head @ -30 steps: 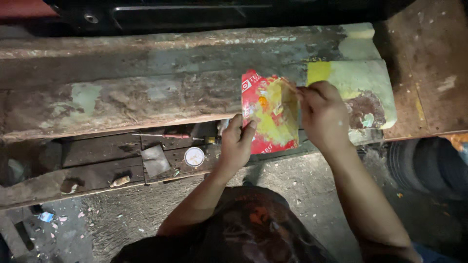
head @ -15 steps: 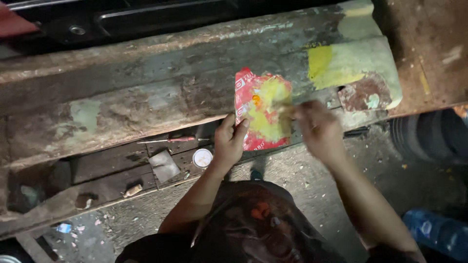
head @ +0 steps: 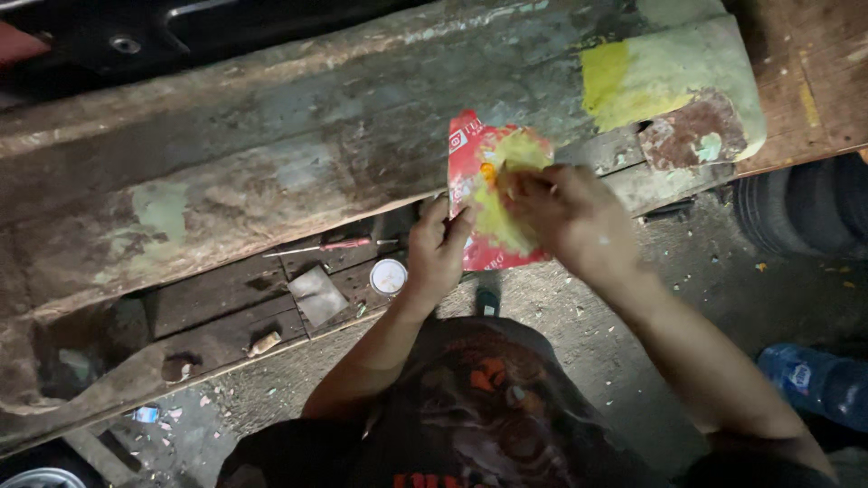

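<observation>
Red and smeared with yellow paste, a flat card is held up just in front of the edge of a worn, weathered wooden beam. The left hand grips its lower left edge, fingers closed on it. The right hand lies over the card's yellow face, fingers bent and pressed against it. Below, on a lower plank, lie a red-handled screwdriver, a small round lid and a scraper blade. A blue bottle lies on the ground at the right.
</observation>
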`<state>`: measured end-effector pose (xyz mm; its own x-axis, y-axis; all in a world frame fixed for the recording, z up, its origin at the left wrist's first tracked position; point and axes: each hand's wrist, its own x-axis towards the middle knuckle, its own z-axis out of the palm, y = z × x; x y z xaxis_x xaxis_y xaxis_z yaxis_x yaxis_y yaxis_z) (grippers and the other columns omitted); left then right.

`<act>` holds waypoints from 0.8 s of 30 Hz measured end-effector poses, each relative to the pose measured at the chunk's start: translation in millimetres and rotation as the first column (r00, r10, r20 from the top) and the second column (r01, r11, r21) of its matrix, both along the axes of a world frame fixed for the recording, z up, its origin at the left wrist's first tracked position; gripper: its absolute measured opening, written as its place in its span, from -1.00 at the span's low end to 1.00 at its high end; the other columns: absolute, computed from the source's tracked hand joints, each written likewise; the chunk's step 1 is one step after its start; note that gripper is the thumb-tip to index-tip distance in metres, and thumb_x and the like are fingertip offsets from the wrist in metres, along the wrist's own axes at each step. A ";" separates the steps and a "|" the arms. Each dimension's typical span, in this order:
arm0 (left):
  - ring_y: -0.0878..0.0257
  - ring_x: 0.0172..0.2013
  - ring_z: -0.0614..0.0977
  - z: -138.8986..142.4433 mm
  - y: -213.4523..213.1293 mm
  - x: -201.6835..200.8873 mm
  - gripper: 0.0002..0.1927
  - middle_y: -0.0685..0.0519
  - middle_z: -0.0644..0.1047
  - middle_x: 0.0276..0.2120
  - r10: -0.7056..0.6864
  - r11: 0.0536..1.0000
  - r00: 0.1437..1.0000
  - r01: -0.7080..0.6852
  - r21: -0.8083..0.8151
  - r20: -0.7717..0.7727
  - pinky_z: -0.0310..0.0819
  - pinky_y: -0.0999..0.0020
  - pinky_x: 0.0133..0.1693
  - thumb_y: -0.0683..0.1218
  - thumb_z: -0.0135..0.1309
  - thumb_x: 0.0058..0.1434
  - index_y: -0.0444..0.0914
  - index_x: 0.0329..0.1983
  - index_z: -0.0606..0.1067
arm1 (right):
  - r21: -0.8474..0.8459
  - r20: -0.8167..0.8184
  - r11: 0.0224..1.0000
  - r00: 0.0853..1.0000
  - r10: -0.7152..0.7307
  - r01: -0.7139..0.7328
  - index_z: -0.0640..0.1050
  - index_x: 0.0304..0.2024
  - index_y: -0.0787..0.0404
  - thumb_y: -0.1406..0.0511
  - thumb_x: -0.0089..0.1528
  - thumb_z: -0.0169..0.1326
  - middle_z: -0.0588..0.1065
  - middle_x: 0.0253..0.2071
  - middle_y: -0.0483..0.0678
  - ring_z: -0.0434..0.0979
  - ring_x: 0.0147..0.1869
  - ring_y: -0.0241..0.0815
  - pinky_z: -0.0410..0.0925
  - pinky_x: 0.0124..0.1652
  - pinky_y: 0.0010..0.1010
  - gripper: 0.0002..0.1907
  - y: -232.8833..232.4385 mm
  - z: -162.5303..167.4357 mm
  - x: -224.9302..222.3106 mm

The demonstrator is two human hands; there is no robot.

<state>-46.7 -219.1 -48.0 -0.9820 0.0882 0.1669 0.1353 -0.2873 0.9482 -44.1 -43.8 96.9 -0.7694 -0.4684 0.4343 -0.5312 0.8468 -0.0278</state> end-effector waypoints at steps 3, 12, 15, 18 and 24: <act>0.46 -0.29 0.50 -1.5 -3.8 1.8 -0.81 0.14 0.50 -0.27 -0.068 0.996 0.996 0.064 0.059 0.063 0.43 0.51 -0.25 -0.16 -0.01 0.46 -0.36 0.04 0.49 | 0.150 -0.023 0.987 0.998 0.064 -0.060 0.68 -0.11 0.26 0.34 0.29 0.24 0.60 -0.08 -0.03 0.61 -0.16 -0.14 0.47 -0.24 -0.35 -0.85 -10.7 -6.6 6.3; 0.49 -0.32 0.41 -9.1 -6.1 1.7 -0.85 0.16 0.44 -0.32 -0.005 0.998 1.000 0.005 -0.056 0.001 0.32 0.50 -0.30 -0.20 0.03 0.45 -0.37 -0.01 0.52 | -0.358 0.363 0.918 0.931 -0.034 0.173 0.66 -0.14 0.15 0.36 0.40 0.13 0.61 -0.13 0.03 0.66 -0.16 -0.16 0.48 -0.20 -0.44 -0.91 34.8 -10.2 12.7; 0.48 -0.40 0.38 -7.5 -2.5 6.5 -0.85 0.19 0.44 -0.44 -0.072 0.986 0.993 0.084 -0.143 0.090 0.27 0.50 -0.36 -0.16 0.06 0.46 -0.37 -0.09 0.54 | -0.388 0.475 0.900 0.880 0.010 0.199 0.66 -0.16 0.17 0.34 0.32 0.17 0.63 -0.21 0.03 0.67 -0.21 -0.12 0.50 -0.19 -0.34 -0.92 45.1 -13.1 8.0; 0.51 -0.37 0.40 -4.9 7.4 11.3 -0.79 0.23 0.49 -0.36 -0.167 0.986 0.978 0.163 0.040 0.127 0.29 0.54 -0.33 -0.15 0.03 0.43 -0.37 0.01 0.52 | -0.333 0.372 0.921 0.926 -0.068 0.201 0.64 -0.19 0.31 0.37 0.27 0.23 0.59 -0.26 0.12 0.62 -0.23 0.02 0.45 -0.24 -0.25 -0.89 45.4 -19.0 6.9; 0.49 -0.37 0.39 -7.7 17.4 19.6 -0.81 0.19 0.47 -0.37 -0.163 0.987 0.974 0.161 0.025 0.157 0.28 0.51 -0.33 -0.14 0.05 0.46 -0.38 -0.01 0.52 | -0.388 0.339 0.881 0.931 -0.135 0.270 0.67 -0.13 0.22 0.42 0.34 0.18 0.60 -0.23 0.07 0.64 -0.27 0.00 0.44 -0.26 -0.26 -0.91 62.4 -3.8 11.3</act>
